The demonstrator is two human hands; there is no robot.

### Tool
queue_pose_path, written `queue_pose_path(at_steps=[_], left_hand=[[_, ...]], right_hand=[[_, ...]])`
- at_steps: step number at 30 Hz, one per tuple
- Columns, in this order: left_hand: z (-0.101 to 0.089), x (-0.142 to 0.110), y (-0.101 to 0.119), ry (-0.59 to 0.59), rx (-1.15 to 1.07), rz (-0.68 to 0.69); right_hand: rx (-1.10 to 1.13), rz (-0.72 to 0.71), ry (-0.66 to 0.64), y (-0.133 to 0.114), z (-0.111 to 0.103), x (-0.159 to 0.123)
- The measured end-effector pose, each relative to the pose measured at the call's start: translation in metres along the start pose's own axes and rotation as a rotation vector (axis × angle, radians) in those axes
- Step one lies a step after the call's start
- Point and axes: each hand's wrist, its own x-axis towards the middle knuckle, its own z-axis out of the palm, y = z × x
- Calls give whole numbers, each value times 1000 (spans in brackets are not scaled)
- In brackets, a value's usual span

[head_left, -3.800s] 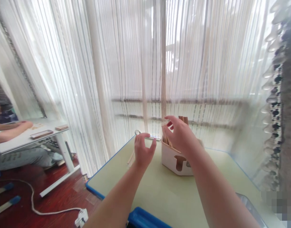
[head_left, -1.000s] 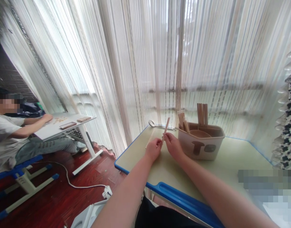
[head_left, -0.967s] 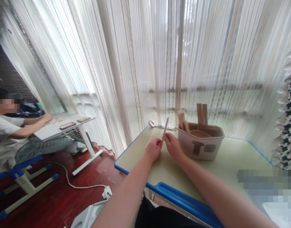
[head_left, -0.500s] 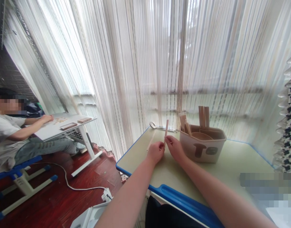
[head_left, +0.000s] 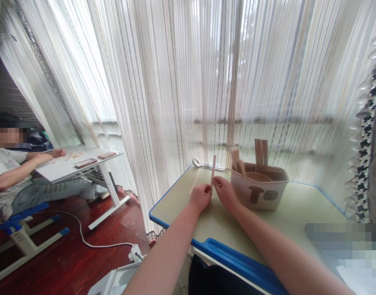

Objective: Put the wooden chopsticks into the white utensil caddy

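Note:
Light brown chopsticks [head_left: 214,164] stand nearly upright between my two hands, their upper ends showing above the fingers. My left hand [head_left: 201,197] is closed around the lower part. Just above it, the fingers of my right hand [head_left: 222,189] pinch the chopsticks from the right. How many sticks are in the grip I cannot tell. A thin pale stick [head_left: 193,182] lies on the table left of my hands. To the right stands a beige utensil holder [head_left: 268,192], with several bundled chopsticks [head_left: 261,153] upright at its back and more sticks [head_left: 237,159] in its left part.
A metal slotted spoon [head_left: 195,162] and other long handles lie along the far edge of the blue-rimmed table [head_left: 172,205]. Curtains [head_left: 175,82] hang behind it. At left a person [head_left: 10,176] sits at a white table [head_left: 62,174] with small wooden pieces. A cable [head_left: 83,233] crosses the floor.
My hands keep nearly the same grip on the chopsticks. The whole view has shifted slightly. At the other table, the person's hands have moved a little apart.

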Motion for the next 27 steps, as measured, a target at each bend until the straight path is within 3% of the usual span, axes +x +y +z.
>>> queue_pose_path(at_steps=[4, 8, 13, 17, 21, 24, 27], left_hand=[[-6, 3, 14, 132, -146, 6], [-21, 17, 45, 262, -320, 64], [-29, 39, 94, 234, -434, 170], [-16, 51, 122, 241, -463, 176], [2, 61, 134, 320, -371, 61], [11, 68, 139, 269, -246, 15], [14, 76, 142, 223, -167, 6]], right_hand=[[-116, -83, -2, -34, -15, 10], [-185, -189, -83, -84, -50, 28], [-221, -181, -94, -120, -111, 42], [-160, -135, -81, -118, -155, 46], [-115, -92, -64, -105, -188, 50], [-130, -38, -77, -92, -204, 54], [-165, 52, -205, -80, -210, 56]])
